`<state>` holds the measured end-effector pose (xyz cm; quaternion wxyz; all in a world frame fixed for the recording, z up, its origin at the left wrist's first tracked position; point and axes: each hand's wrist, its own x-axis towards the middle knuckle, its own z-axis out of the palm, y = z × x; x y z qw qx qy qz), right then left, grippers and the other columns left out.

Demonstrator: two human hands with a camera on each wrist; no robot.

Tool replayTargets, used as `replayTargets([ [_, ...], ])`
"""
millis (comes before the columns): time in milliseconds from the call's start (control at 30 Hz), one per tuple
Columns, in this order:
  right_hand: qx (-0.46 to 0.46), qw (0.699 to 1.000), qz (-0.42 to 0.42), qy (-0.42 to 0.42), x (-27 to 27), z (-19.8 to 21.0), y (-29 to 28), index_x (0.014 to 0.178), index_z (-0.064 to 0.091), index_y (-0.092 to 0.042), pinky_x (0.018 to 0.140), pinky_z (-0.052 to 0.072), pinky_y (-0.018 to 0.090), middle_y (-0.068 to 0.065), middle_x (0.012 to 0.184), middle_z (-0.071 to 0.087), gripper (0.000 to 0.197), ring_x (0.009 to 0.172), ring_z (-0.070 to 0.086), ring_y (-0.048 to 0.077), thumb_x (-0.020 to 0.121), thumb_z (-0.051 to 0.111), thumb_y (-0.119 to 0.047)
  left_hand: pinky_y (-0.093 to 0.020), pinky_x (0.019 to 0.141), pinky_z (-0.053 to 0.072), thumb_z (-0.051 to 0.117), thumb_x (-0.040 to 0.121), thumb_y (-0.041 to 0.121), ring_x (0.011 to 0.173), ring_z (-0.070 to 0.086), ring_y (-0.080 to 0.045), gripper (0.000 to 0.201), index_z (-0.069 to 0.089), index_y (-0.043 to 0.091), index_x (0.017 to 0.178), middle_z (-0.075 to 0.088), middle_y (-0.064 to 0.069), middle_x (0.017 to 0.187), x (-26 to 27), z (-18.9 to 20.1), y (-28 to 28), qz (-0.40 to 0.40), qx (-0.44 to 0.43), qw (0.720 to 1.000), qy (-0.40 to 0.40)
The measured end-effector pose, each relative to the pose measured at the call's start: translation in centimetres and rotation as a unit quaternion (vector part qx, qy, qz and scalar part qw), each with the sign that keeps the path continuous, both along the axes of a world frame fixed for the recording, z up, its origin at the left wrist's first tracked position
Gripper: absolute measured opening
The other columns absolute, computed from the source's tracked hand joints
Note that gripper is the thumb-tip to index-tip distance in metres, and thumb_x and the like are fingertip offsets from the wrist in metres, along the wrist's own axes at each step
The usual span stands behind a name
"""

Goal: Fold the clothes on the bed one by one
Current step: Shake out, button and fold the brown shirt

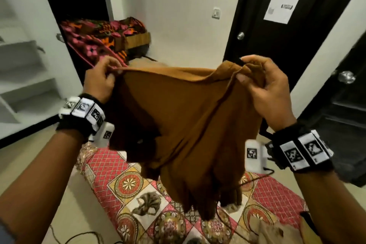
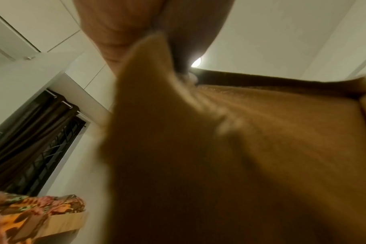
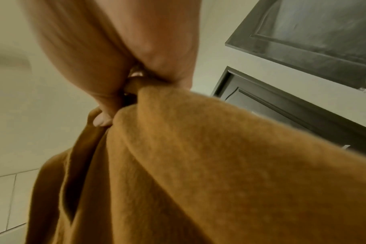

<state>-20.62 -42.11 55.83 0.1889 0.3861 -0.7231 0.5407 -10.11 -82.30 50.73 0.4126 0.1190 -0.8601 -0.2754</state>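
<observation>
A brown garment (image 1: 178, 125) hangs in the air between both hands, above the bed. My left hand (image 1: 103, 79) pinches its top edge at the left corner. My right hand (image 1: 261, 83) grips a bunched part of the top edge at the right. The cloth sags in folds and its lower end dangles just over the patterned bed sheet (image 1: 126, 188). Seen from the left wrist, the brown garment (image 2: 240, 156) fills most of the picture, pinched under the fingers (image 2: 123, 33). From the right wrist, the brown garment (image 3: 198, 165) is gathered under the fingertips (image 3: 102, 120).
A tan piece of clothing (image 1: 277, 232) lies on the bed at the lower right. A flowered blanket (image 1: 103, 35) covers a wooden box at the back. Dark doors (image 1: 277, 25) stand at the right, white shelves (image 1: 23, 69) at the left. Cables trail on the floor.
</observation>
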Motion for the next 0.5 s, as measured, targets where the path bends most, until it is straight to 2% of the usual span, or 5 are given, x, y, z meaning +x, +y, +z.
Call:
replayTargets([
  [167, 0.008, 0.999, 0.02, 0.034, 1.1, -0.5, 1.3, 0.111, 0.068, -0.01, 0.093, 0.054, 0.026, -0.002, 0.104, 0.07, 0.015, 0.102, 0.068, 0.009, 0.097, 0.067, -0.015, -0.027, 0.076, 0.046, 0.065, 0.084, 0.006, 0.087, 0.062, -0.027, 0.027, 0.052, 0.022, 0.102, 0.06, 0.012, 0.102, 4.2, -9.0, 4.2, -0.05, -0.051, 0.996, 0.047],
  [233, 0.001, 1.0, 0.016, 0.027, 1.0, -0.9, 2.3, 0.109, 0.068, -0.009, 0.089, 0.056, 0.031, 0.002, 0.101, 0.071, 0.014, 0.098, 0.069, 0.013, 0.097, 0.068, -0.017, -0.038, 0.089, 0.05, 0.068, 0.079, 0.019, 0.098, 0.064, -0.025, 0.03, 0.065, 0.035, 0.104, 0.067, 0.003, 0.108, 6.5, -14.7, 6.6, -0.109, 0.164, 0.98, -0.017],
  [300, 0.021, 1.0, 0.013, 0.018, 0.7, -1.2, 3.1, 0.107, 0.069, -0.01, 0.086, 0.059, 0.039, 0.004, 0.1, 0.072, 0.015, 0.096, 0.071, 0.018, 0.096, 0.07, -0.019, -0.042, 0.102, 0.048, 0.071, 0.074, 0.007, 0.11, 0.064, -0.018, 0.052, 0.069, 0.04, 0.114, 0.07, 0.003, 0.114, 8.2, -20.0, 9.5, -0.159, 0.363, 0.913, -0.092],
  [367, 0.049, 0.999, 0.02, 0.0, 0.9, -1.7, 3.4, 0.106, 0.07, -0.008, 0.085, 0.059, 0.043, 0.004, 0.1, 0.072, 0.015, 0.095, 0.071, 0.019, 0.095, 0.071, -0.018, -0.047, 0.103, 0.045, 0.064, 0.07, 0.008, 0.118, 0.059, -0.022, 0.061, 0.063, 0.035, 0.125, 0.064, 0.001, 0.125, 8.7, -26.0, 11.0, -0.116, 0.365, 0.901, -0.205],
  [500, 0.044, 0.993, 0.094, -0.046, 3.2, -3.4, 2.5, 0.104, 0.068, -0.008, 0.089, 0.058, 0.04, 0.004, 0.1, 0.071, 0.011, 0.097, 0.07, 0.021, 0.093, 0.069, -0.006, -0.04, 0.095, 0.048, 0.057, 0.091, 0.011, 0.113, 0.062, -0.03, 0.033, 0.066, 0.008, 0.123, 0.065, -0.014, 0.126, 6.5, -33.1, 12.1, 0.047, 0.246, 0.869, -0.427],
])
